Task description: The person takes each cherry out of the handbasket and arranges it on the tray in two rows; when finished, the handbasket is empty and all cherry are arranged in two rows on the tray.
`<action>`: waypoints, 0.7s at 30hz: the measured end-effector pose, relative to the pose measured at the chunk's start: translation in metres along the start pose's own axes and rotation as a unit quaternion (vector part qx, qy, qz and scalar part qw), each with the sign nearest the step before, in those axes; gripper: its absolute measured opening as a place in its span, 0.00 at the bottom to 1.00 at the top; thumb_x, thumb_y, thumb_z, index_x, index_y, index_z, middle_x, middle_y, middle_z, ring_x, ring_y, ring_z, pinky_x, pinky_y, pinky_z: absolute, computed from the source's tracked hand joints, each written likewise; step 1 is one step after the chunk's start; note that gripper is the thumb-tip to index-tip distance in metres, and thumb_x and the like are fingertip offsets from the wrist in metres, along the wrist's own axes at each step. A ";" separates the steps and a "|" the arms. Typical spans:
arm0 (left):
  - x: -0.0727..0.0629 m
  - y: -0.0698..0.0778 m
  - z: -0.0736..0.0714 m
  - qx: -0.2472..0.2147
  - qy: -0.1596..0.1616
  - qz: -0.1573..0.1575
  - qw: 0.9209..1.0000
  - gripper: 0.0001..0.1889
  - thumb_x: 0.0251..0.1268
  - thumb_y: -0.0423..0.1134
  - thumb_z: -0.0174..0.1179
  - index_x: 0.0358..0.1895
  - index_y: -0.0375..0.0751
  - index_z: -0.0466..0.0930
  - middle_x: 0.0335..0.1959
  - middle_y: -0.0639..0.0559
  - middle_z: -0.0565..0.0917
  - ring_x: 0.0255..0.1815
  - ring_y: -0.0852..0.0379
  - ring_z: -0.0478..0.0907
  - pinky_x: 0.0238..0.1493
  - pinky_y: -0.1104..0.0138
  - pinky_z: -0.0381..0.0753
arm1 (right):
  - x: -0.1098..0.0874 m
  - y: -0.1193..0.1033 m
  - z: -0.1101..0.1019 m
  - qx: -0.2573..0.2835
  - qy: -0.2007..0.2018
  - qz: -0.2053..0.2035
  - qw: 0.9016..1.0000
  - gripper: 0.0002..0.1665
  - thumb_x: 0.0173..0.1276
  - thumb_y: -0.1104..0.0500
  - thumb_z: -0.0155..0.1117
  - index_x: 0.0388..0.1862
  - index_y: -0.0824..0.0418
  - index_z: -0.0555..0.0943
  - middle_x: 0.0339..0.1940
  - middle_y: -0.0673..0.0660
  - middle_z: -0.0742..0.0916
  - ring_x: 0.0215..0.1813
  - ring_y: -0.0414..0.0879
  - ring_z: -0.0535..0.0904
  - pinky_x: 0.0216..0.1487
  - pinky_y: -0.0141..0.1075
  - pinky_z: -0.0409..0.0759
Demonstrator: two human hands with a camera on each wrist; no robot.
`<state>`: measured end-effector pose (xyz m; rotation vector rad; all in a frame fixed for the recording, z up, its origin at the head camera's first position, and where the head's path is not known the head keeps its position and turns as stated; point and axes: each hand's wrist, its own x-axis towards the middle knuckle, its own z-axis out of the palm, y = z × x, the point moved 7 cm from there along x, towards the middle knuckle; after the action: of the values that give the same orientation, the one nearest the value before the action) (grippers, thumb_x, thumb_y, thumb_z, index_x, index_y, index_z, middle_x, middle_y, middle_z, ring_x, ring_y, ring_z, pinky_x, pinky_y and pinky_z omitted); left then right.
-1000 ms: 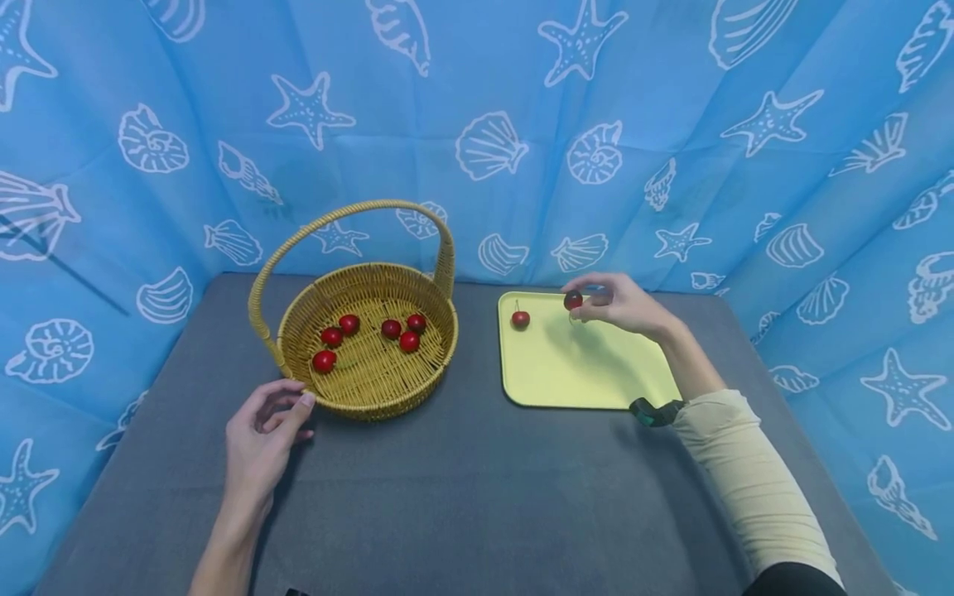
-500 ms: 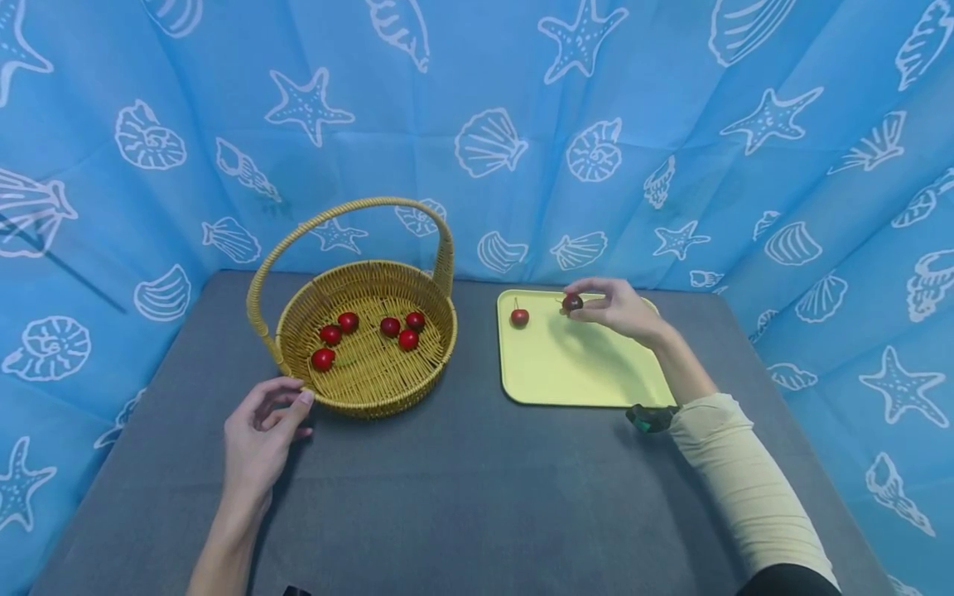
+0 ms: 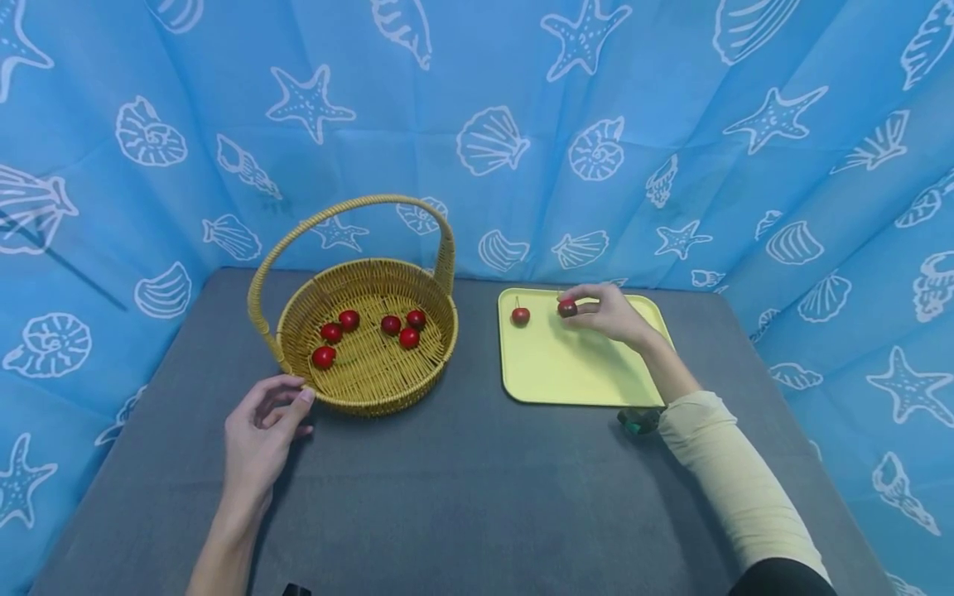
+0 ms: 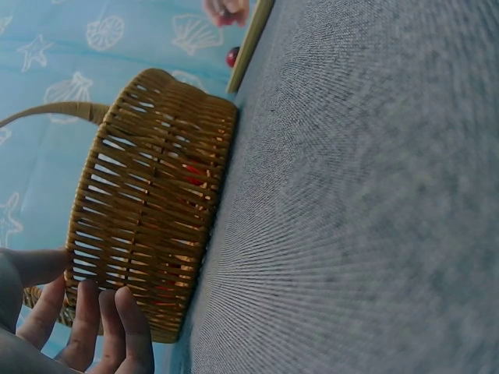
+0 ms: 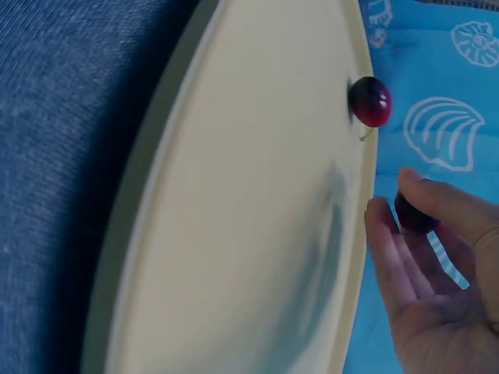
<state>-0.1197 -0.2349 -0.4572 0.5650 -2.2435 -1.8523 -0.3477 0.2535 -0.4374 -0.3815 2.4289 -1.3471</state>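
- Held cherry (image 3: 567,308): pinched above the far part of the yellow tray (image 3: 566,377), apart from its surface, near the second cherry (image 3: 520,316).
- Right hand (image 3: 607,316): clamped on the held cherry, between thumb and fingertips.
- Change within the last second: held cherry shifted slightly toward the second cherry and turned; its stem first downward, then sideways, now upward, though thin and hard to read.
- Meaning, by judgement: a re-aiming of the fruit within the grip, with release not yet made.
- Second cherry: resting on the tray, stem upward, unmoved.
- Basket (image 3: 373,404): upright, left of the tray, well apart from it.
- Six cherries (image 3: 391,325): inside the basket, in two loose groups of three; arrangement unchanged.
- Left hand (image 3: 261,430): clamped on the near left part of the basket rim, unmoved.
- Surroundings: gray table (image 3: 447,513) beneath everything; blue curtain (image 3: 432,91) with white shells and starfish behind.
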 end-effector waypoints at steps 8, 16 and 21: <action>-0.001 0.002 0.000 0.007 0.003 0.010 1.000 0.19 0.78 0.46 0.69 0.64 0.44 0.81 0.46 0.61 0.84 0.39 0.60 0.89 0.39 0.68 0.93 | 0.009 0.005 0.004 -0.059 0.005 -0.042 0.997 0.27 0.67 0.70 0.78 0.64 0.72 0.83 0.63 0.75 0.87 0.64 0.71 0.87 0.51 0.23 0.86; -0.001 0.002 0.000 0.007 0.002 0.020 1.000 0.19 0.78 0.46 0.69 0.64 0.43 0.81 0.45 0.61 0.84 0.39 0.60 0.89 0.39 0.68 0.93 | 0.015 0.009 0.005 -0.100 0.017 -0.031 0.994 0.26 0.66 0.65 0.82 0.61 0.69 0.86 0.59 0.73 0.89 0.58 0.67 0.88 0.48 0.22 0.83; -0.001 0.002 0.000 0.008 0.003 0.019 1.000 0.19 0.78 0.45 0.69 0.65 0.43 0.81 0.46 0.61 0.83 0.39 0.60 0.89 0.39 0.68 0.93 | 0.018 0.009 0.007 -0.110 0.014 -0.027 0.993 0.25 0.67 0.65 0.80 0.62 0.69 0.85 0.61 0.73 0.88 0.60 0.67 0.87 0.53 0.26 0.83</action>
<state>-0.1193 -0.2339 -0.4551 0.5254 -2.2516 -1.8147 -0.3615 0.2459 -0.4517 -0.4881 2.6173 -1.1136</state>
